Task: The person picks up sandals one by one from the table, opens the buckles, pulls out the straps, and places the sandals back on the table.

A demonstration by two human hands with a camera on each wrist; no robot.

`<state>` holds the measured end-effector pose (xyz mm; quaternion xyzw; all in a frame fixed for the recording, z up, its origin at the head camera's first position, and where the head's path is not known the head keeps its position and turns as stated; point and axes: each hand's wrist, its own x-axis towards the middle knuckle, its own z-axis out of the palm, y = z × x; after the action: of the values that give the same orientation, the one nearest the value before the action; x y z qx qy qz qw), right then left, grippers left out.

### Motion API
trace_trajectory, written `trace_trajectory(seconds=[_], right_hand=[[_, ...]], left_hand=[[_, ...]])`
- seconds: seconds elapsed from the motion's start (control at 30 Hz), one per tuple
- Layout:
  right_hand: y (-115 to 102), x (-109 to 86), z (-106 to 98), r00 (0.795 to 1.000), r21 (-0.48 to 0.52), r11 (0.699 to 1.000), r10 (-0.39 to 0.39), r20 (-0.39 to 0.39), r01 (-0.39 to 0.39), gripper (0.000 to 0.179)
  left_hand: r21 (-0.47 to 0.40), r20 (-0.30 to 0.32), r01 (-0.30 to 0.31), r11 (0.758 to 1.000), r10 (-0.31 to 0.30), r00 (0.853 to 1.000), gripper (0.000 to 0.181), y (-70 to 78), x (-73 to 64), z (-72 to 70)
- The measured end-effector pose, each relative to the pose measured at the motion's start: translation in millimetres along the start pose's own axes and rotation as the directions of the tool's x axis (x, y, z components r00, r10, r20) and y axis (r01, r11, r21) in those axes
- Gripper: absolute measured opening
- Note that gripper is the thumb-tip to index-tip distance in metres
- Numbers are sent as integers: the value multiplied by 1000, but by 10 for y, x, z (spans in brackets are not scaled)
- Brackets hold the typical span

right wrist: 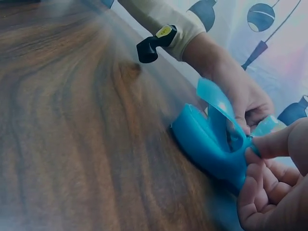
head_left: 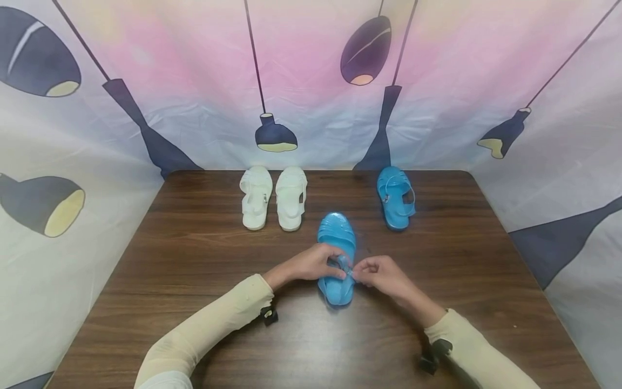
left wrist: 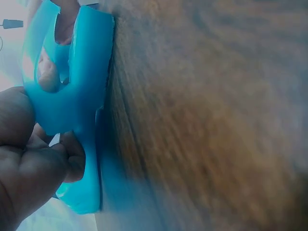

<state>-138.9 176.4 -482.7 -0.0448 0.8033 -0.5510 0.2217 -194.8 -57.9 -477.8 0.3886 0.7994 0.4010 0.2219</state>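
Observation:
A blue jelly sandal (head_left: 336,231) lies on the table with its toe toward the back wall. My left hand (head_left: 313,263) reaches over it from the left and grips the strap area near the ankle. From the right, my right hand (head_left: 381,274) pinches the sandal's strap by its buckle. In the right wrist view, thumb and fingertips of the right hand (right wrist: 276,178) meet on the strap of the sandal (right wrist: 199,137). The left wrist view has the left hand (left wrist: 33,166) against the side of the sandal (left wrist: 89,57). Fingers hide most of the buckle.
A second blue sandal (head_left: 396,199) stands at the back right of the brown wooden table (head_left: 204,324). Two white sandals, one on the left (head_left: 256,199) and one on the right (head_left: 291,200), stand side by side at the back. A lamp-patterned curtain (head_left: 204,65) hangs behind.

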Motion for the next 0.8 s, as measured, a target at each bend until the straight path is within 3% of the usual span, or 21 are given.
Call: trace_trajectory(seconds=[0.2, 0.43, 0.8], right_hand=[[-16, 14, -6, 1000, -10, 1000, -8, 9, 8, 25], [16, -37, -50, 998, 62, 998, 19, 55, -22, 30], [-37, -19, -37, 1000, -22, 1000, -12, 10, 12, 23]], left_hand=[[-12, 7, 10, 1000, -10, 1000, 23, 10, -6, -7], [0, 2, -3, 1000, 3, 1000, 21, -12, 3, 0], [-1, -6, 1, 1000, -1, 1000, 22, 2, -1, 6]])
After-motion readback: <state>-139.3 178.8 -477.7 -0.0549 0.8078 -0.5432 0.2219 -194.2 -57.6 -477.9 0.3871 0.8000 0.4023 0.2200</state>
